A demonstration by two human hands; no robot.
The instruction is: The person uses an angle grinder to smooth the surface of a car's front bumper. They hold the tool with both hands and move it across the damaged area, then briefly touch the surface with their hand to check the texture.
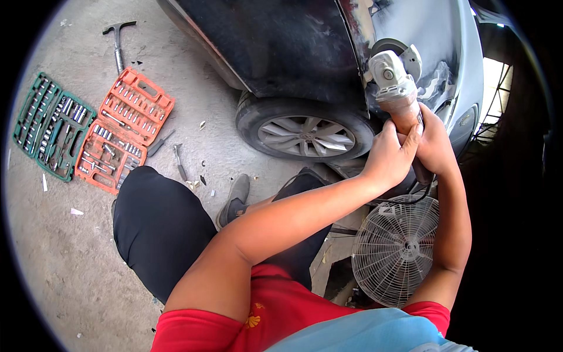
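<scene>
Both my hands are wrapped round the body of an angle grinder [392, 73], held up against the car's side. My left hand [392, 154] grips it from the left, and my right hand [435, 141] closes round it from the right. The grinder's disc [387, 45] and its pale guard [412, 63] are at the far end, close to the grey car panel [422, 29]; whether the disc touches it I cannot tell. Scuffed, partly bare patches show on the panel beside the tool. A dark cord [423, 196] trails from the grinder's near end.
Below the dark door [275, 47] is the car's wheel [308, 136]. A wire-caged fan [396, 246] stands near my right arm. On the concrete floor at left lie a green socket set [50, 126], an orange socket set [126, 126], a hammer [119, 44] and small hand tools [179, 162].
</scene>
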